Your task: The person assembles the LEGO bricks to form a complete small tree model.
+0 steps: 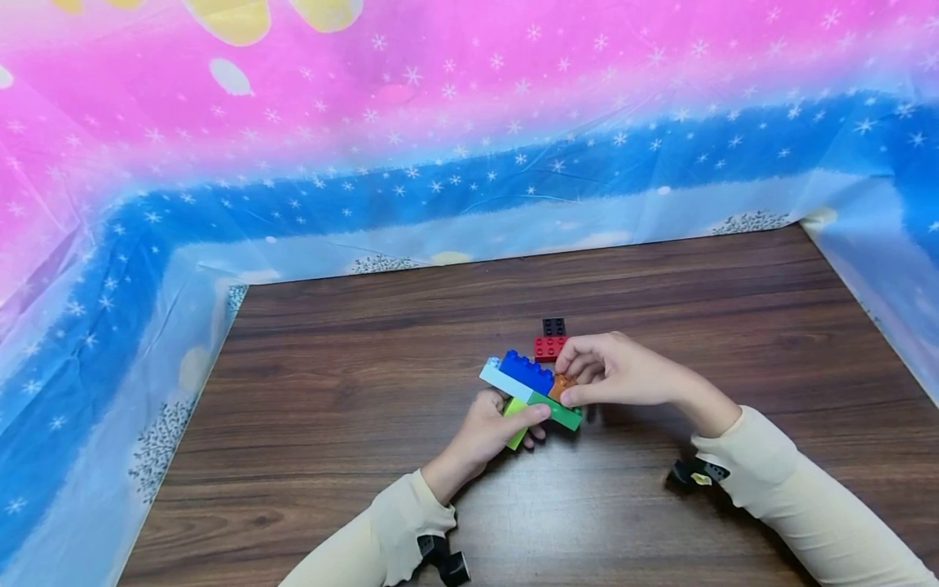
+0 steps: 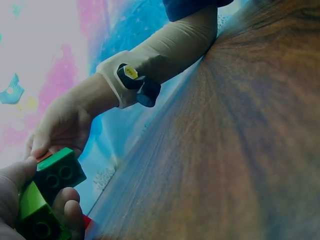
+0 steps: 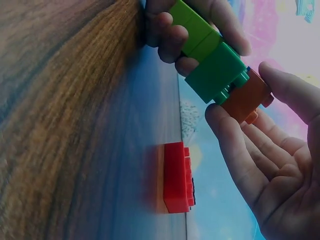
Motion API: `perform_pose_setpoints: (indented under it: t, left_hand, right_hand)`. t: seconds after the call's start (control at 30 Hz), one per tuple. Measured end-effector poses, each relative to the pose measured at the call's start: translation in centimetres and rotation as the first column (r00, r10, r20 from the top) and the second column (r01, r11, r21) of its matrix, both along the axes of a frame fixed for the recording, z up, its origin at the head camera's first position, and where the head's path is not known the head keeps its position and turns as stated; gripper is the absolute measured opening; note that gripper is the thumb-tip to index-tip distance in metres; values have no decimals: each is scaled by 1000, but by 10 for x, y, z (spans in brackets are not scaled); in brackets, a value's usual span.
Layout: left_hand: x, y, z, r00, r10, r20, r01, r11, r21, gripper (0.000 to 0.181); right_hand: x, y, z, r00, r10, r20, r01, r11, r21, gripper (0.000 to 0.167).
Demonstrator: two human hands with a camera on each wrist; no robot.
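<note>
My left hand grips a built-up group of toy bricks from below, its thumb lying over the green brick. Lime green bricks sit inside that grip. Along the far side of the group run a light blue brick and a dark blue brick. My right hand pinches an orange brick between thumb and forefinger. In the right wrist view the orange brick sits against the studded side of the green brick; whether it is fully pressed on, I cannot tell.
Behind the hands, a red brick and a black brick lie side by side on the brown wooden table. A pink and blue patterned cloth stands around the back and sides. Each sleeve carries a small black camera.
</note>
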State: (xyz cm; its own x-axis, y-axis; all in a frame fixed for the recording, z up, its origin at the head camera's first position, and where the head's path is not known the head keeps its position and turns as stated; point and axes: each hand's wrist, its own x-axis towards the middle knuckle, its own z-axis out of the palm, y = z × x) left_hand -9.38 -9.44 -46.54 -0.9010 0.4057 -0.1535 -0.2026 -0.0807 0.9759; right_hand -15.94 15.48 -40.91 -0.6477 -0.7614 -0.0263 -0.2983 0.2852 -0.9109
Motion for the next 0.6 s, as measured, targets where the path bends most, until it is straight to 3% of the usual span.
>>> perform_pose_setpoints:
  t: [0.6]
  left_hand:
    - [2,-1,3,1000,-1,20,2,999,-32,25]
  right_hand:
    - [1,-1,-2,999,26,34,-24,998,-50,21]
